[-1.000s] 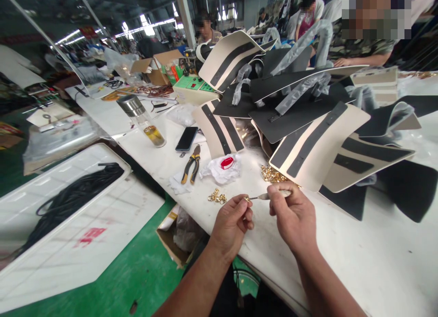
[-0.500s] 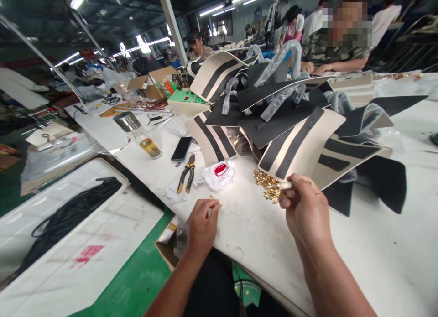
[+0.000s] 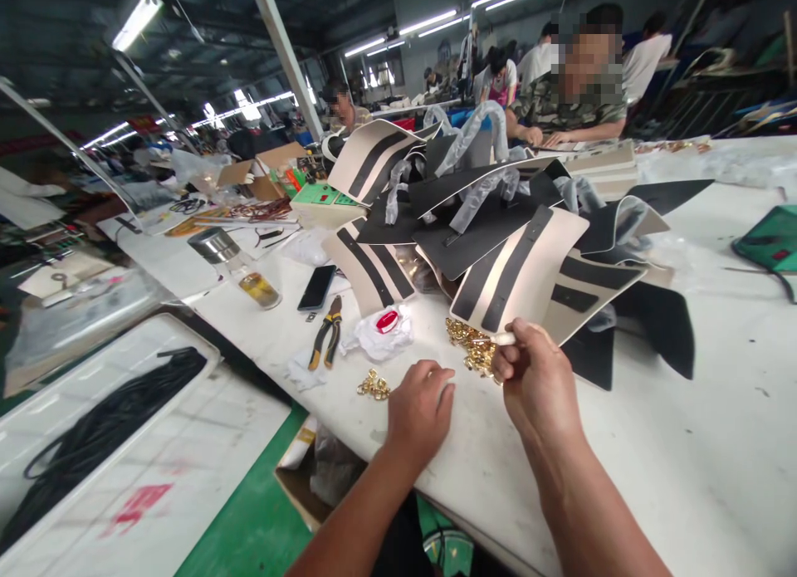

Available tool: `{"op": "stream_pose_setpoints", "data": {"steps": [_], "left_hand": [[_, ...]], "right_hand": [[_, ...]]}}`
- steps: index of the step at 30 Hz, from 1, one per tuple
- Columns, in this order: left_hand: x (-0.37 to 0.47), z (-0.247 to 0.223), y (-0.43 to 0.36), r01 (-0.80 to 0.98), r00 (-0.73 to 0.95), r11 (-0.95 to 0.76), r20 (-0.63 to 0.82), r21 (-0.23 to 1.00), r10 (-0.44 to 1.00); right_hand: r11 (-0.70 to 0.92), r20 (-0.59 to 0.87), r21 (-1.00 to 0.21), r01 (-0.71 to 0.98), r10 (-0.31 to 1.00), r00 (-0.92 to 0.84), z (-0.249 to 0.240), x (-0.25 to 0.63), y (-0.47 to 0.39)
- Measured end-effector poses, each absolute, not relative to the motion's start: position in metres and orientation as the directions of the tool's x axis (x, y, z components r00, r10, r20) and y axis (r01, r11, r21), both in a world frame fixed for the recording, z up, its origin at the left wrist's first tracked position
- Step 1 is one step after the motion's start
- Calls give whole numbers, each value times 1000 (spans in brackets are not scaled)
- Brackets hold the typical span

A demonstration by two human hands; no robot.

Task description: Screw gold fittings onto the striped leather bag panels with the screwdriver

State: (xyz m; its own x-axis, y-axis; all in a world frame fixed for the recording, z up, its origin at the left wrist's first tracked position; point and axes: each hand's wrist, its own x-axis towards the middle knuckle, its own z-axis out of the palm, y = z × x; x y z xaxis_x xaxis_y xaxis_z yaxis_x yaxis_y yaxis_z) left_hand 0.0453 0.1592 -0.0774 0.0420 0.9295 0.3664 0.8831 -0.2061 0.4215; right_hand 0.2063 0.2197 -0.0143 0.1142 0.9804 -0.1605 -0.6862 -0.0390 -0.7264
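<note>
My right hand [image 3: 536, 378] grips a slim tool with a pale handle [image 3: 503, 339]. Its narrow tip points left, over a pile of small gold metal fittings [image 3: 462, 334]. Left of that pile, my left hand [image 3: 422, 404] hovers low over the white table, thumb and forefinger apart, nothing visible in it. A smaller heap of gold fittings [image 3: 374, 385] lies just left of this hand. Behind the larger pile, beige panels with black stripes [image 3: 521, 261] are stacked loosely with black pieces and plastic-wrapped handles [image 3: 476, 137].
Pliers [image 3: 326, 332], a phone [image 3: 316, 287], a glass bottle [image 3: 237, 266] and crumpled white paper with a red item [image 3: 381, 332] lie to the left. A white bin of black cord [image 3: 118, 444] stands beside the table [image 3: 697, 461]. A co-worker [image 3: 569, 104] sits across.
My left hand has moved right, away from the small gold heap, which is now uncovered, and its fingers have parted. The right hand keeps the tool at the larger pile. The view has shifted right.
</note>
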Motion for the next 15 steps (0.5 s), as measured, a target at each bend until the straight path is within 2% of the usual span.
{"op": "stream_pose_setpoints", "data": {"steps": [3,6,11,15], "left_hand": [[64,-72,183,904,79,-170,236,393,969],[71,-69,198,927,77,-133,168,350,983],[75,-68,206,936,49,-101,158,338,986],[77,-74,209,935,34,-103,204,338,978]], "right_hand": [[-45,-170,-721,-691,979,113,-14,207,221],[-52,-182,-708,-704,977,111,-14,206,222],[-61,-179,-701,-710,979,93,-15,205,222],[-71,-180,-708,-702,980,83,-16,204,221]]}}
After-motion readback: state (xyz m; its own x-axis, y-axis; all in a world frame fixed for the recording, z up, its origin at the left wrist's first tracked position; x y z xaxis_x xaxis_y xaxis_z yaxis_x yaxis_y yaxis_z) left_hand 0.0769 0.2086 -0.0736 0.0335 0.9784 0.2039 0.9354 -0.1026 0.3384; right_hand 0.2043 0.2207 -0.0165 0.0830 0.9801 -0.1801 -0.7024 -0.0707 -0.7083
